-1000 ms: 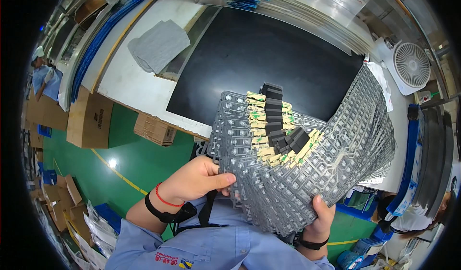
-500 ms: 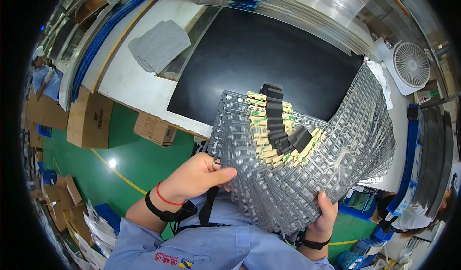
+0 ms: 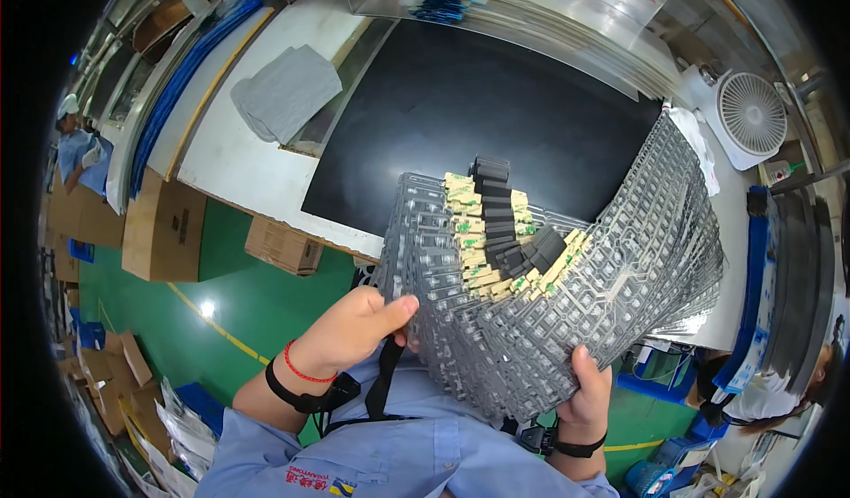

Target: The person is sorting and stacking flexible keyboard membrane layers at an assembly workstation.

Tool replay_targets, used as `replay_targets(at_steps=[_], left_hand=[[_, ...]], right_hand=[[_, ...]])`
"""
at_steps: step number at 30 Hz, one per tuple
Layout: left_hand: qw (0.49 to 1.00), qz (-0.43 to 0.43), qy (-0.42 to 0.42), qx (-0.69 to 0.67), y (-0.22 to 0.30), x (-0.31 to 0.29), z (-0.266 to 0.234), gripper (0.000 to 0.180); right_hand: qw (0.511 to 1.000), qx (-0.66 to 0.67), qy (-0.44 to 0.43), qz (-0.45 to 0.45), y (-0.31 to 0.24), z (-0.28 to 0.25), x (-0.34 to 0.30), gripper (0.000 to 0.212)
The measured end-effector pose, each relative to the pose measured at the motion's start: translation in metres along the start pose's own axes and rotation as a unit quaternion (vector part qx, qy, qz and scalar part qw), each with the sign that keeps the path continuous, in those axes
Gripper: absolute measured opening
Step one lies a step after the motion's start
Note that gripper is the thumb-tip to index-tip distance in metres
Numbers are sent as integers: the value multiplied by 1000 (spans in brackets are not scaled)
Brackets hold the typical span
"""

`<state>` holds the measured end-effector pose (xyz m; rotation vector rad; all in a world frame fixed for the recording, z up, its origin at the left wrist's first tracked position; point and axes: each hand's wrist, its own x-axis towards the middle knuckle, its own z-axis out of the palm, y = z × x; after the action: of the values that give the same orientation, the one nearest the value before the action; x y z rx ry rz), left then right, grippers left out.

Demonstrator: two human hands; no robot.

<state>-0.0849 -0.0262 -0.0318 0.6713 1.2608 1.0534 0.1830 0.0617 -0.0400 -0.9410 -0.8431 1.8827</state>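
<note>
A thick stack of grey membrane circuit sheets [image 3: 531, 347] with a grid of keypad-like cells lies fanned out in a wide arc in front of me. Black connector tails [image 3: 500, 215] and yellow tape strips with green marks [image 3: 465, 199] overlap along the inner curve of the fan. My left hand [image 3: 367, 316] grips its left edge, thumb on top and fingers underneath. At the near lower edge, my right hand [image 3: 588, 392] holds the stack with its thumb over the sheets; its other fingers are mostly hidden below. The fan's right end reaches over the table's right side.
A black mat [image 3: 478, 117] covers the middle of the white table [image 3: 235, 175]. Grey cloths or sheets [image 3: 288, 92] lie at left, and a white fan [image 3: 751, 117] stands at far right. Clear panels [image 3: 567, 42] line the back. Cardboard boxes [image 3: 164, 223] stand leftward; a person [image 3: 81, 148] is beyond.
Both hands have shifted slightly left with the near part of the stack. The sheets at the left end are spread a little differently, and both hands keep their grip.
</note>
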Motion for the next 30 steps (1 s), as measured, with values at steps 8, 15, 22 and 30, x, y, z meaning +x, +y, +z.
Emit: replay_targets(at_steps=[8,15,22,30], left_hand=[[1000,-9,-1,-19,2,-3,-1,33],[998,-1,-63,-23,7,-5,-2,25],[990,-21,-69,-119,4,-5,-1,20],[999,18,-43,-13,1,-5,0,16]], right_hand=[[994,80,-75,10,3,-12,-2,59],[992,96,-75,39,7,-1,-9,60],[996,73,-52,12,-2,0,-12,61],[998,52,-34,20,3,1,-11,59]])
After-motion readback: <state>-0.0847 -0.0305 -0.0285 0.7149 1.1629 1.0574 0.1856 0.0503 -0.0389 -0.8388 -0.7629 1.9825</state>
